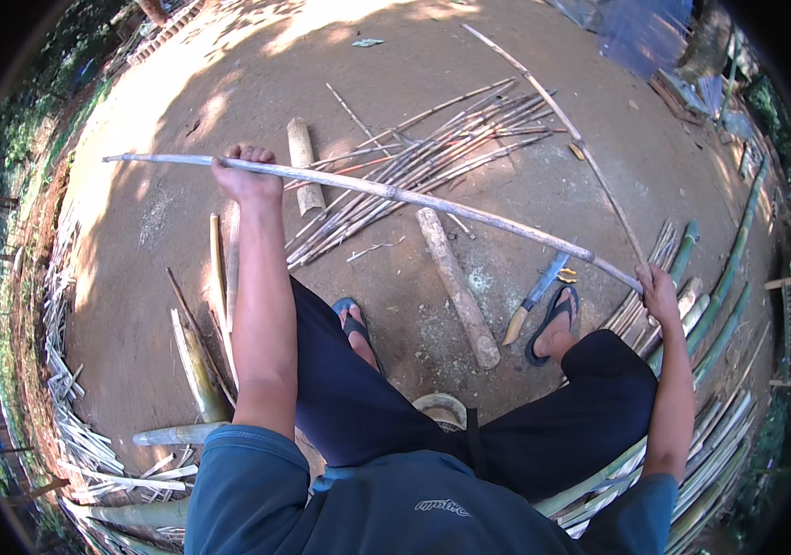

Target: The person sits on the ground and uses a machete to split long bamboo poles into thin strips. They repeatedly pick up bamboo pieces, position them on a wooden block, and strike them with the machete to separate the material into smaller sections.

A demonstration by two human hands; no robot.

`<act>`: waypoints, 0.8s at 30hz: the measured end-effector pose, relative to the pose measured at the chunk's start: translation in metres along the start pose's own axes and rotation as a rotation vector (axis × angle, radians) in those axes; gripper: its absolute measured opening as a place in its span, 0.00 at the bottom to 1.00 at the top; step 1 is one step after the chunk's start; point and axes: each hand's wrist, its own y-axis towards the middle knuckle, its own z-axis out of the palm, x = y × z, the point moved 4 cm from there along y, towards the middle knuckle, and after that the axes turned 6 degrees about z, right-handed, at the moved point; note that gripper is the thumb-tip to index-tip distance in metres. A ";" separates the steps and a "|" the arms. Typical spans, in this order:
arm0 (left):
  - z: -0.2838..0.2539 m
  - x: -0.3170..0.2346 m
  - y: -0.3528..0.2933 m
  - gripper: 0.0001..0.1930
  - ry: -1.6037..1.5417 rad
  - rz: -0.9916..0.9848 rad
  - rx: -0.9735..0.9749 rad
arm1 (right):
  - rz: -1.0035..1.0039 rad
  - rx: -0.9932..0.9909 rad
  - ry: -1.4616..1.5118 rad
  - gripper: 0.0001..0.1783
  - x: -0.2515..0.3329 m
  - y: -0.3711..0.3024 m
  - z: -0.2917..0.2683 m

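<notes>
Two hands are closed on one long stick (pixel 395 194): the left hand (pixel 246 174) near its far end, the right hand (pixel 658 289) at its tip; inspection seems underway, and a knife (pixel 536 298) beside the right hand would likely be needed

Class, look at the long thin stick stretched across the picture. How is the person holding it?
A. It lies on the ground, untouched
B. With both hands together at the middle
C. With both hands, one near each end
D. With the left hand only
C: the left hand grips the long stick near its left end, and the right hand holds it near the other end, above the dirt ground.
</notes>
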 end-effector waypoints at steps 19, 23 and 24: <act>-0.049 -0.025 0.055 0.18 0.129 0.031 -0.207 | 0.194 -0.132 0.085 0.29 -0.042 -0.015 -0.007; -0.034 0.032 0.031 0.20 0.120 -0.058 -0.181 | 0.014 -0.159 0.035 0.28 -0.011 -0.009 -0.025; -0.033 0.044 0.020 0.21 0.112 -0.085 -0.184 | -0.032 -0.143 0.033 0.28 0.003 -0.008 -0.026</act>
